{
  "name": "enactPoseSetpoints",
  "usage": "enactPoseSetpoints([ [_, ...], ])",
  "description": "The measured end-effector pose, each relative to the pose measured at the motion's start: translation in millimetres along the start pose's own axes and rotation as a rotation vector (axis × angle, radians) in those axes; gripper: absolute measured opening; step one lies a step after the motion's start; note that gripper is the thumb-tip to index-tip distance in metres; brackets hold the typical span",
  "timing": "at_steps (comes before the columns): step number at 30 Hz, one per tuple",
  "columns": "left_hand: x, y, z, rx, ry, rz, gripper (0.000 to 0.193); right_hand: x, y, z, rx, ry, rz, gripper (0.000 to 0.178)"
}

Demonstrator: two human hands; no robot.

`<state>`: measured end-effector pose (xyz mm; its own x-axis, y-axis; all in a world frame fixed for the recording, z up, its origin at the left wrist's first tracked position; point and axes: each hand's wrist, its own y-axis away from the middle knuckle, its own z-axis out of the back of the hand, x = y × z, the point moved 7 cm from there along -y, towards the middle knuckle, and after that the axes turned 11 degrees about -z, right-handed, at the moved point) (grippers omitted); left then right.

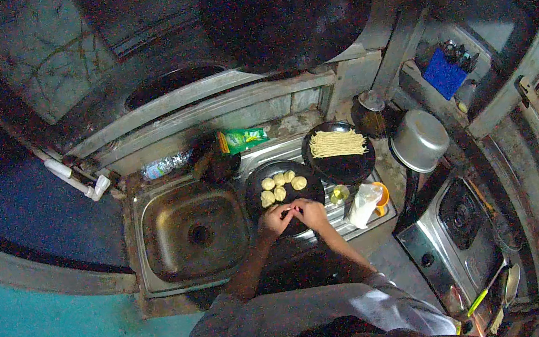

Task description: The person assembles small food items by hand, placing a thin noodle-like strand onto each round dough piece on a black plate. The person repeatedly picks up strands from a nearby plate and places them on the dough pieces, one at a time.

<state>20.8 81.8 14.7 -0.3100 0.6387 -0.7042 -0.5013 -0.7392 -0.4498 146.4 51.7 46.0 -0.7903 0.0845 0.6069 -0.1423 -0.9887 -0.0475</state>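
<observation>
Over the near part of a round black tray (255,190), my left hand (275,223) and my right hand (310,213) meet fingertip to fingertip. Both are closed in a pinch, and whatever lies between the fingers is too small and covered to name. Several pale, rounded dough pieces (279,179) rest on the tray just beyond my hands. To the right and a little farther off, a second round black tray (343,170) carries a flat bundle of pale noodle-like strands (339,143). A small clear bowl with something yellowish (339,194) stands right of my right hand.
A white plastic bag (363,206) leans by an orange mug (383,199) on the steel drainboard. The sink basin (170,228) lies left. A metal pot (421,140) and a gas stove (428,253) are at right. A green packet (246,139) lies behind.
</observation>
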Motion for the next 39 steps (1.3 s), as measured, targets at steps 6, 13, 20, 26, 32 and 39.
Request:
enactPoseSetpoints([
  [6,-3.4,-3.7,9.2,-0.092,-0.022,-0.033,0.018,5.7,1.4,0.5,-0.049,0.100,0.021,0.014],
  [13,-5.7,-5.2,12.0,-0.014,-0.110,0.084,0.015,9.5,-0.1,7.3,-0.109,-0.024,0.073,0.016],
  [20,-12.3,-7.0,14.7,-0.051,-0.074,0.082,0.016,11.0,0.1,9.0,-0.038,0.040,0.021,0.018],
  [26,-4.4,-4.1,10.5,-0.044,-0.107,0.018,0.018,13.1,0.4,8.9,-0.020,-0.022,0.005,0.024],
  [32,-3.1,-4.4,5.6,-0.051,-0.026,-0.036,0.016,7.5,0.8,6.1,-0.054,0.064,0.026,0.024],
  [39,0.9,-3.4,0.1,0.031,0.021,0.092,0.014,5.8,-2.6,4.5,0.064,0.100,-0.021,0.021],
])
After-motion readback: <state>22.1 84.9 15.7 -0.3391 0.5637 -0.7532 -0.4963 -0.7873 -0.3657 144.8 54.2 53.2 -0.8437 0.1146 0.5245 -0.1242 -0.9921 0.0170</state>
